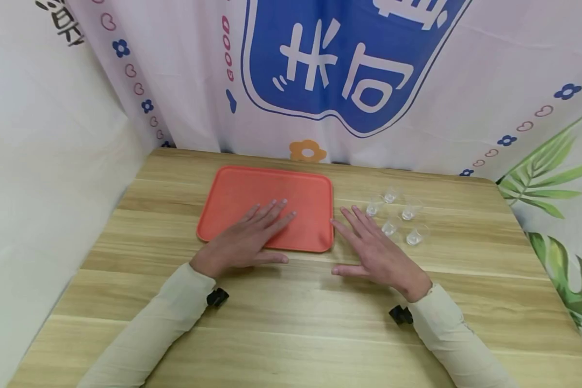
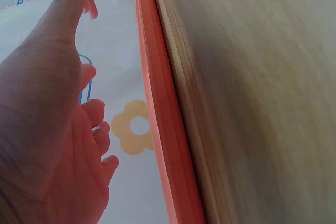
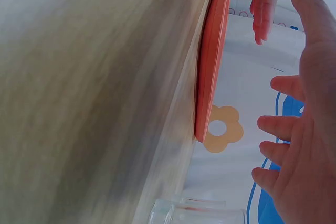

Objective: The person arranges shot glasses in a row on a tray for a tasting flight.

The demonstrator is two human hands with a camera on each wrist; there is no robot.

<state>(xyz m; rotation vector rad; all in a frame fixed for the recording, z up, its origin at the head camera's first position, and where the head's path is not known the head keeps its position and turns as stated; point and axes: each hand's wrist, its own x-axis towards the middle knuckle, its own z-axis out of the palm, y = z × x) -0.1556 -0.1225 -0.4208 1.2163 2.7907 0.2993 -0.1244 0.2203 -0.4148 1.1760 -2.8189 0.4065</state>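
Observation:
A red rectangular tray (image 1: 267, 186) lies flat on the wooden table, left of centre. Above its front left part hovers my left hand (image 1: 246, 237), fingers spread and holding nothing; the left wrist view has the tray's edge (image 2: 163, 108) beside that hand. My right hand (image 1: 375, 253) is stretched out too, with nothing in it, its fingertips near the tray's right edge. Just beyond it stand several small clear glasses, among them a front right one (image 1: 414, 236) and a back one (image 1: 390, 195). At the bottom of the right wrist view part of a glass (image 3: 205, 214) shows.
The wooden table (image 1: 281, 345) reaches back to a printed curtain (image 1: 189, 108) with a blue emblem. White cloth (image 1: 43, 161) hangs on the left, and a leaf-patterned cloth (image 1: 553, 183) borders the right side. Both wrists wear small black devices (image 1: 217, 297).

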